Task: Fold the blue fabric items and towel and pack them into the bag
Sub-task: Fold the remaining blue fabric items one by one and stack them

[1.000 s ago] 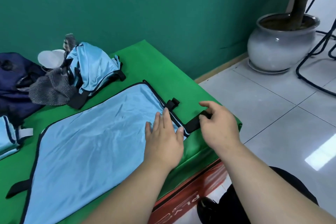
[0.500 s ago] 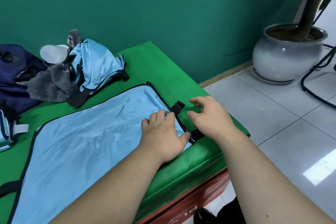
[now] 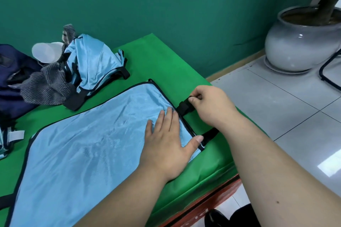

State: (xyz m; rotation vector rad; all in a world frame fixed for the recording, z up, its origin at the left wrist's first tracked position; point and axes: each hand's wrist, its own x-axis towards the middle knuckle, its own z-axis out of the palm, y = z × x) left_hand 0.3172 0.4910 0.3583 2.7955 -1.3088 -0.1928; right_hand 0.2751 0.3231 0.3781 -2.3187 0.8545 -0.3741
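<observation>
A large light-blue fabric sheet (image 3: 88, 145) with black edging lies flat on the green table (image 3: 166, 64). My left hand (image 3: 166, 143) rests flat on its right edge, fingers straight. My right hand (image 3: 210, 105) pinches a short black strap (image 3: 184, 107) at that edge. A second black strap (image 3: 210, 134) shows below my right wrist. A crumpled light-blue fabric item (image 3: 92, 64) lies at the back left beside a grey striped towel (image 3: 46, 84). A dark navy bag (image 3: 13, 72) sits at the far left.
A white cap (image 3: 46, 53) lies behind the towel. Another small light-blue item (image 3: 7, 140) sits at the left edge. A grey plant pot (image 3: 302, 42) stands on the tiled floor to the right. The green wall is close behind the table.
My right hand left the lower strap, moved up and took hold of the upper black strap. My left hand's fingers went from curled at the edge to flat on the fabric.
</observation>
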